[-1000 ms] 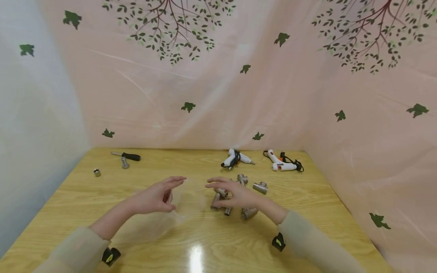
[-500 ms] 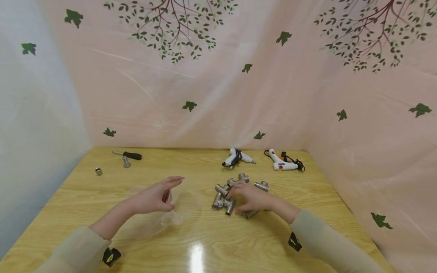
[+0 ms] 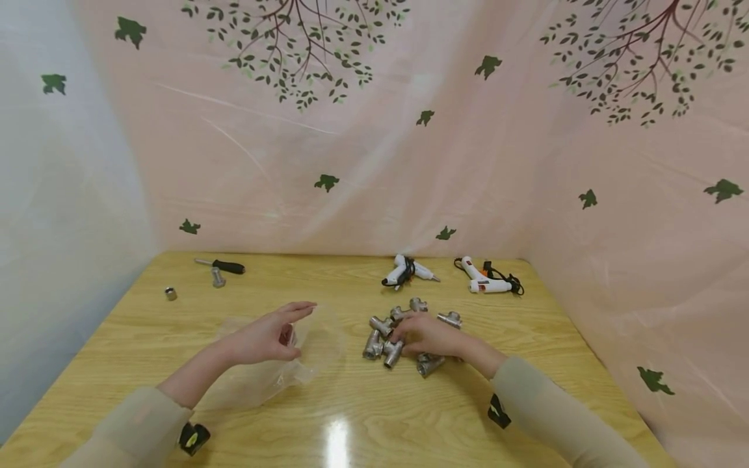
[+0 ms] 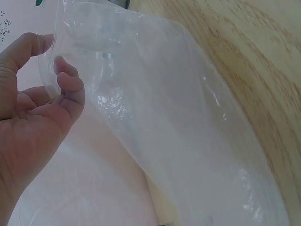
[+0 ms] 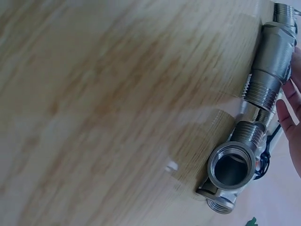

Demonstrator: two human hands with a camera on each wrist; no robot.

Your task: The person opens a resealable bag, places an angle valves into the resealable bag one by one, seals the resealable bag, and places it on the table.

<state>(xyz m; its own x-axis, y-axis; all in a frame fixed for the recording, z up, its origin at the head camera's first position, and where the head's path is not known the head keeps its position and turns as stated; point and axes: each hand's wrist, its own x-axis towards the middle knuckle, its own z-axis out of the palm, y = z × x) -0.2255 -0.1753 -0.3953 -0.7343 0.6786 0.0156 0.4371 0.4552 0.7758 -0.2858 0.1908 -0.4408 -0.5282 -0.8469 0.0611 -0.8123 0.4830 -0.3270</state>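
Shiny metal pipe fittings [image 3: 374, 344], mostly tee-shaped, bunched on the wooden table [image 3: 409, 422] between five and six o'clock of the head view's centre. By the look, solid, rigid, fairly heavy for such small pieces, hard to break, yet smooth and round enough to slip or roll; best taken by pinching across a plain barrel, clear of the threaded ends, with the thumb against a branch to check any turning.

Bent down over the bunch, the right hand [image 3: 430, 335], with fingertips at the metal; in the right wrist view, thumb and fingers apart beside a fitting. Cannot tell whether pinching any one piece.

At nine o'clock from the bunch, a clear plastic bag [image 4: 155, 94], held at its mouth by the left hand [image 3: 263, 338]: thumb and index finger spread at the opening, other fingers curled at the film. Probably very light, limp and slick, liable to snag on threads; best held by the rim.

Farther out, at twelve o'clock, a white glue gun [image 3: 404, 272]; at two, a second glue gun [image 3: 490, 285]. Towards ten, a black-handled screwdriver [image 3: 228, 267] and a bolt-like piece [image 3: 218, 278]; nearer nine, a small metal collar [image 3: 170, 294].
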